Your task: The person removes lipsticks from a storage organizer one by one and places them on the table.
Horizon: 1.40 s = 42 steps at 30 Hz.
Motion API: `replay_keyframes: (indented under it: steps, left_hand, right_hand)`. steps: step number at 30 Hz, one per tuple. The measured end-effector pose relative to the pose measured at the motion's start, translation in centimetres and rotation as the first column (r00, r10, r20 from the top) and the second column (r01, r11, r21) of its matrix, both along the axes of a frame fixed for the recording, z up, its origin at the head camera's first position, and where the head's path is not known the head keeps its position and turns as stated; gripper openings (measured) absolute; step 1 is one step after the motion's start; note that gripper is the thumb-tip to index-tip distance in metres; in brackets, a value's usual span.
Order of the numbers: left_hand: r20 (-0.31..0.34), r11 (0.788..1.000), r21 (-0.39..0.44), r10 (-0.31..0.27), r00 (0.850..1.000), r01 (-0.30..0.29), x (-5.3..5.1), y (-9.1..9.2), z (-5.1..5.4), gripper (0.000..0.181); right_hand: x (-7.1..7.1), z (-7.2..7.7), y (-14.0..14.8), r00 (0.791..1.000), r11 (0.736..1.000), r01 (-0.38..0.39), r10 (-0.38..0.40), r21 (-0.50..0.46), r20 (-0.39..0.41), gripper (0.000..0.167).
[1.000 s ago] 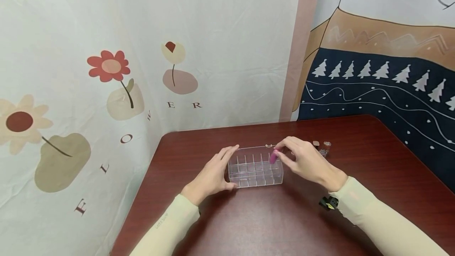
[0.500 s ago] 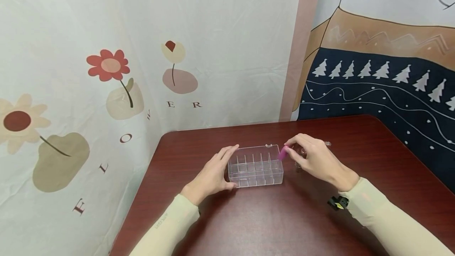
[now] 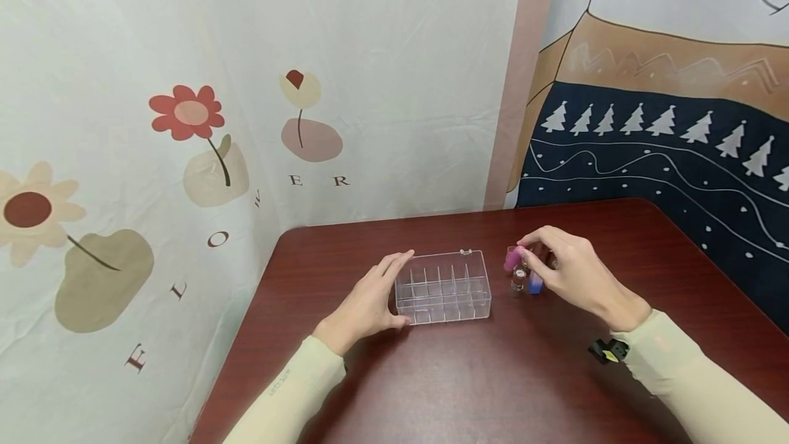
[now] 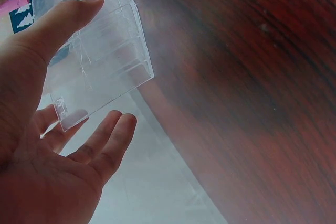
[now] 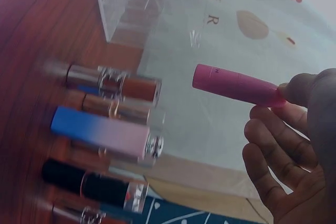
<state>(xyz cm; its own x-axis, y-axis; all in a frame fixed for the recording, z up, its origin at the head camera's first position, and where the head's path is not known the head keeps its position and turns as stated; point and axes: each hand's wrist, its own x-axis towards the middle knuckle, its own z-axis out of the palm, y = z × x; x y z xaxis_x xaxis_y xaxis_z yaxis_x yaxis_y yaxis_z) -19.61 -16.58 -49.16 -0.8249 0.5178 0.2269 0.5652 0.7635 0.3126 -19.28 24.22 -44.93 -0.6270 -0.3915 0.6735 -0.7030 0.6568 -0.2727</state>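
Note:
My left hand (image 3: 368, 299) grips the left side of a clear compartment box (image 3: 444, 290), thumb at the front and fingers at the back. In the left wrist view the thumb lies across the clear plastic box (image 4: 113, 51). Up to the right, my right hand (image 3: 570, 269) pinches the end of a pink lipstick tube (image 5: 236, 85) between thumb and fingers. That tube is held above the table, apart from the box. Close under it stand several lipsticks, among them a blue-and-pink one (image 5: 100, 132), a black one (image 5: 86, 179) and a clear-capped one (image 5: 113, 85).
The dark red wooden table (image 3: 444, 375) has a printed cloth wall (image 3: 394, 88) behind it and another cloth with trees (image 3: 659, 149) to the right. My right hand partly hides the lipstick group in the head view.
My right hand has moved right, from over the box's right end to the standing lipsticks, with the pink lipstick tube still pinched. My left hand stays on the box.

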Motion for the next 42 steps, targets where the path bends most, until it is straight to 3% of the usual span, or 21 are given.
replay_keyframes:
  steps: [12,28,42]
  left_hand:
    - [-0.033,1.0,0.006,-0.008,0.999,0.008,0.0,0.0,-0.1,0.135]
    - [-0.029,1.0,0.002,-0.006,1.0,0.006,0.0,0.0,0.0,0.135]
    - [-0.027,1.0,-0.002,-0.005,1.0,0.005,0.1,0.1,0.0,0.134]
  right_hand:
    - [0.3,0.3,2.9,0.993,0.995,0.091,-0.093,-0.031,-0.07,0.035]
    - [0.5,0.2,6.6,0.976,0.98,0.199,-0.2,-0.017,-0.083,0.035]
    - [0.5,-0.9,8.7,0.963,0.963,0.268,-0.268,-0.011,0.001,0.028]
